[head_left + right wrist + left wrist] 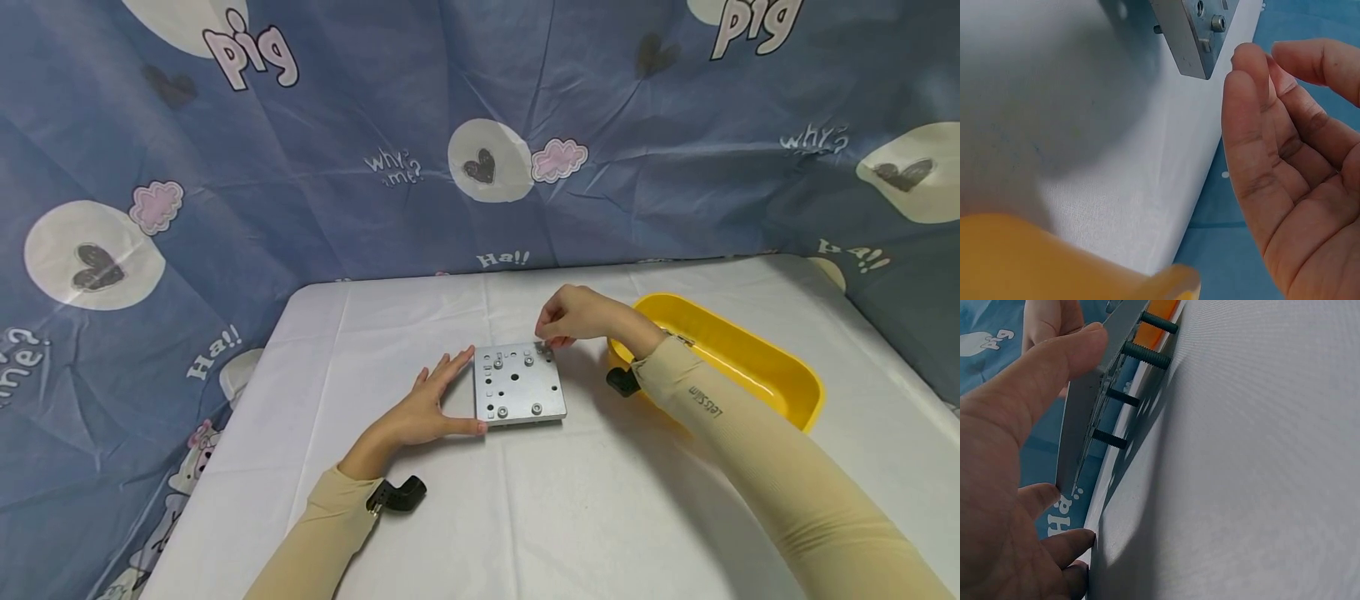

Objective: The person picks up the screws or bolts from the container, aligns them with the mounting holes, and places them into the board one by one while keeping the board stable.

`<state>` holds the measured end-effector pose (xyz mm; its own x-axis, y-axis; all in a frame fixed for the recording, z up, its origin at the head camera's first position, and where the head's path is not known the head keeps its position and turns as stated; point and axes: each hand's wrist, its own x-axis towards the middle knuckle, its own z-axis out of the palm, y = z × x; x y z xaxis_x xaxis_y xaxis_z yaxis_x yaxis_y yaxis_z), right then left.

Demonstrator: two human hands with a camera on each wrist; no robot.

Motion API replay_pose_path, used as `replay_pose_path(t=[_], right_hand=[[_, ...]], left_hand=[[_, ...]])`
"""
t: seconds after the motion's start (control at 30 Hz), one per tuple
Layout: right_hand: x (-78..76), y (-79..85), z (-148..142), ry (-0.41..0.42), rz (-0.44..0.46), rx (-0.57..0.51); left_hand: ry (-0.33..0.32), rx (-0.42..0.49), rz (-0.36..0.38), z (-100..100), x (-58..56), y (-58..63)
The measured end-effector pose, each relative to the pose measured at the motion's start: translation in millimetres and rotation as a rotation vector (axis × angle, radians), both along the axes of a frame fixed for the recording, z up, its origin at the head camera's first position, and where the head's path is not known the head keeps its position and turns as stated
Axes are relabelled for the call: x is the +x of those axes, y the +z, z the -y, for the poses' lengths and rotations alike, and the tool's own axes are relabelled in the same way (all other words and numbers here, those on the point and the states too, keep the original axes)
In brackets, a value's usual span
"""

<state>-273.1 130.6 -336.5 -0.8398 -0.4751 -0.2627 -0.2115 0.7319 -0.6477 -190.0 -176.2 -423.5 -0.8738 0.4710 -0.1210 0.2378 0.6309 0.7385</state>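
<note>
A square silver metal plate (516, 392) stands on the white table, its top dotted with holes and several socket-head screws (537, 408). Threaded screw shanks (1146, 355) stick out beneath it in the left wrist view. My left hand (420, 412) holds the plate's left side, thumb at the near corner and forefinger at the far one. Beyond the far right corner hovers my right hand (581, 314), fingers bent and thumb close to the forefinger. In the right wrist view its fingertips (1250, 59) are apart from a corner screw (1205, 44), and nothing shows between them.
A yellow tray (806, 392) sits on the right of the table, partly behind the right forearm. Blue printed cloth (375, 225) hangs behind the table (420, 550). Each wrist carries a small black camera mount (405, 493).
</note>
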Motion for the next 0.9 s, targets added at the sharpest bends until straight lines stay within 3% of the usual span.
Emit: replay_pose_path(t=[0.9], right_hand=[[-0.8, 10.1, -29, 0.010, 0.032, -0.149]], left_hand=[[0.009, -0.009, 0.012, 0, 0.0, -1.7]])
